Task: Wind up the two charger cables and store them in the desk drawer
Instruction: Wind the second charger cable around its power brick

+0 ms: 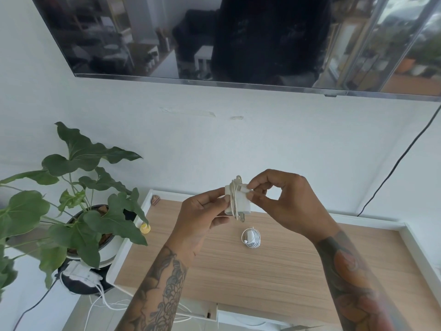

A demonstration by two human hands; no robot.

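Note:
Above the desk my left hand (pixel 202 213) grips a white charger block (pixel 235 199) with its off-white cable wound around it; its metal prongs point down. My right hand (pixel 279 199) pinches the cable's plug end against the block's upper right side. Below them, a second white charger cable (pixel 251 238) lies coiled in a small loop on the wooden desk top (pixel 262 266). At the desk's near edge a white drawer front (pixel 212 315) shows, slightly pulled out; its inside is hidden.
A potted plant (pixel 78 199) with large green leaves stands left of the desk, a small yellow object (pixel 145 228) beside it. White plugs and cables (pixel 83 274) lie on the floor below. A wall-mounted TV (pixel 238 37) hangs above. A black cable (pixel 393 168) runs down the wall at right.

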